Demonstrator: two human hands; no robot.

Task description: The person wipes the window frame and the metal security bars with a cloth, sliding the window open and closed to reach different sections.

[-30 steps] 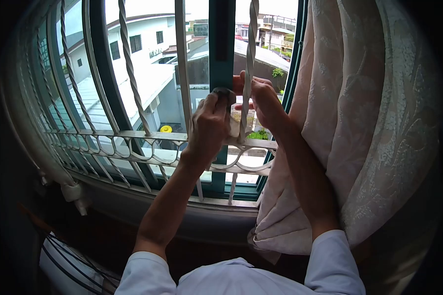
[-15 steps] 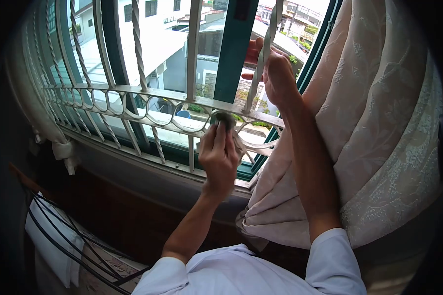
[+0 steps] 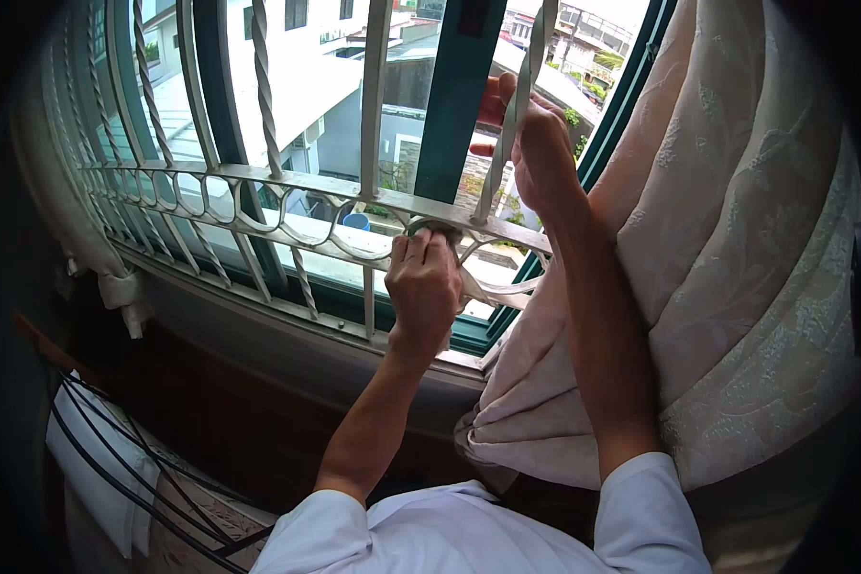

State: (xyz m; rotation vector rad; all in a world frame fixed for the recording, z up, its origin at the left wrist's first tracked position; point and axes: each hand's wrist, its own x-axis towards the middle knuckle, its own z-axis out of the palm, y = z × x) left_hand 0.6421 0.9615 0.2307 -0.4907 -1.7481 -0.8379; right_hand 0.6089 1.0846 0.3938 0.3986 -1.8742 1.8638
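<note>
My left hand [image 3: 421, 277] is closed on a bunched greyish cloth [image 3: 452, 233] and presses it to the curved part of the white metal window grille [image 3: 316, 185], just under the horizontal rail. The fingers cover most of the cloth. Higher up, my right hand [image 3: 538, 134] reaches past a twisted bar [image 3: 497, 172], which crosses in front of it. Its fingers extend apart on the bar's left side, near the green window frame [image 3: 447, 115]. Nothing shows in that hand, though part of it is hidden by the bar.
A pale patterned curtain [image 3: 727, 239] hangs at the right, against my right forearm. Another curtain [image 3: 38, 163] is knotted at the left. Below it stand dark curved metal rods [image 3: 134, 469] and a white cloth-like item [image 3: 96, 469]. Houses and a blue bucket-like container [image 3: 356, 222] appear outside.
My left hand has turned slightly and its knuckles now bend over the cloth at the grille. My right hand stays almost where it was.
</note>
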